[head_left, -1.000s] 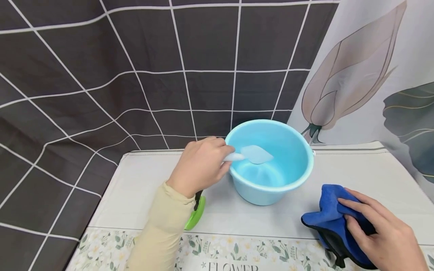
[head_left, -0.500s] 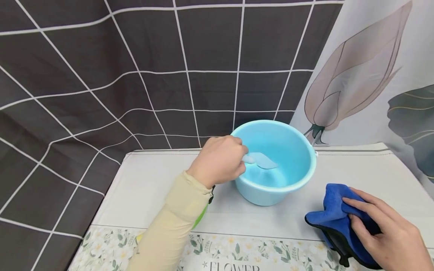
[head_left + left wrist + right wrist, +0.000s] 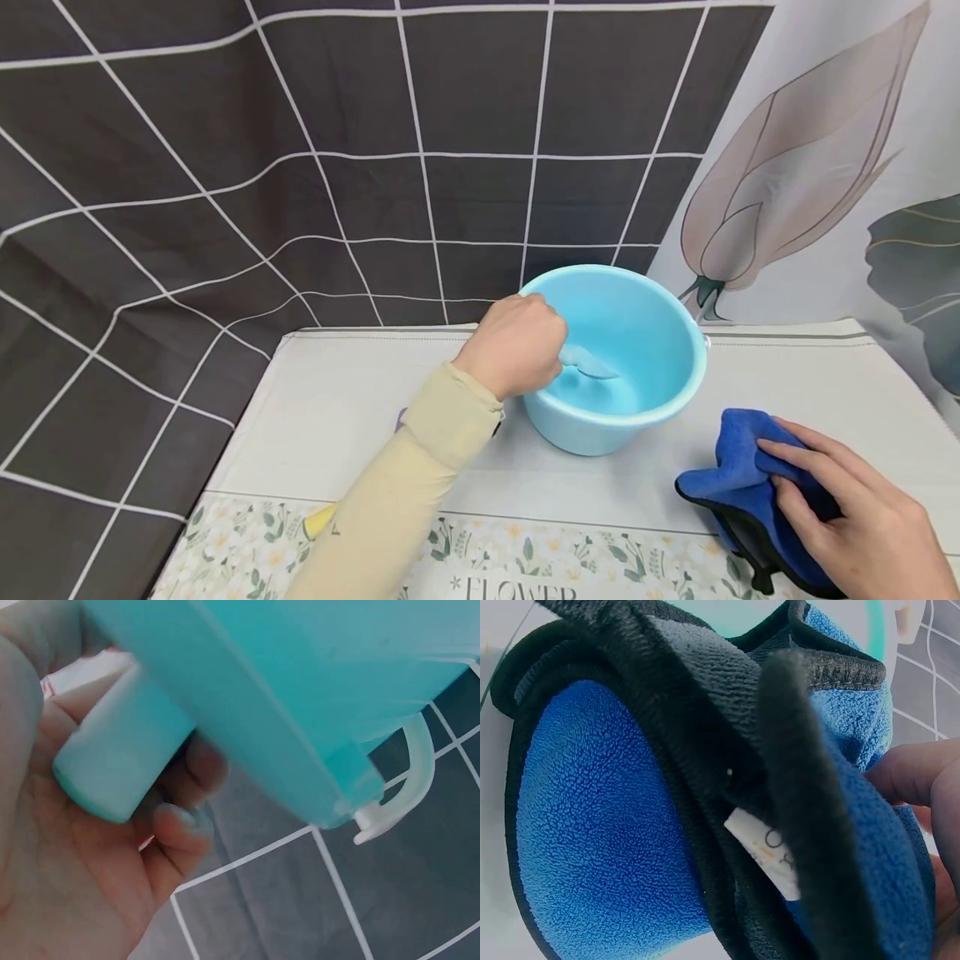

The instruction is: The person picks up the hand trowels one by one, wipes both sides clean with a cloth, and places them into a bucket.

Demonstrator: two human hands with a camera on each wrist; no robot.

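My left hand (image 3: pixel 517 346) grips the handle of a light-blue spatula (image 3: pixel 590 362) over the left rim of a light-blue plastic basin (image 3: pixel 637 312). Its flat blade points right, into the basin's opening. In the left wrist view, curled fingers surround the thick round handle (image 3: pixel 124 750), close beside the basin wall (image 3: pixel 247 727). At the table's right side, my right hand (image 3: pixel 862 508) pinches a bunched blue towel (image 3: pixel 738 471) with black edging between thumb and fingers. Folds of that towel (image 3: pixel 600 825) and a white label (image 3: pixel 765 851) fill the right wrist view.
Behind the left sleeve, a yellow thing (image 3: pixel 318 521) and a purple edge (image 3: pixel 400 418) peek out, mostly hidden. A white table cover (image 3: pixel 345 392) with a flowered front strip lies under everything. Dark checked cloth (image 3: pixel 480 200) hangs behind. A white handle (image 3: pixel 424 761) juts from the basin.
My left hand has moved right with the spatula, and the blade now sits lower inside the basin. The sleeve now covers the green thing seen before. The right hand keeps its hold on the towel.
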